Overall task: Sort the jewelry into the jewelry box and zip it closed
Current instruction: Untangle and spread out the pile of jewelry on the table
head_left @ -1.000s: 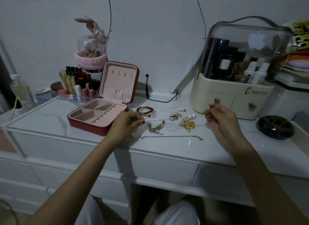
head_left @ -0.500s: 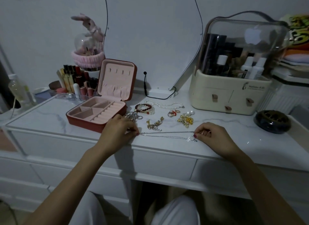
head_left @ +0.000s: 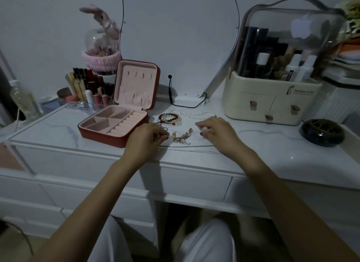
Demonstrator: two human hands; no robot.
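Left grip point(head_left: 145, 138) (fingers curled) beside open jewelry box point(head_left: 115, 125).

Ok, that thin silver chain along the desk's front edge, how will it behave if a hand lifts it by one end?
The thin silver chain lies in slack, slightly wavy strands flat on the desk, so it will probably hang limp and swing. It looks fine and light, likely hard to pinch off the smooth top. The gold bracelet lies close behind it, so dragging may snag it.
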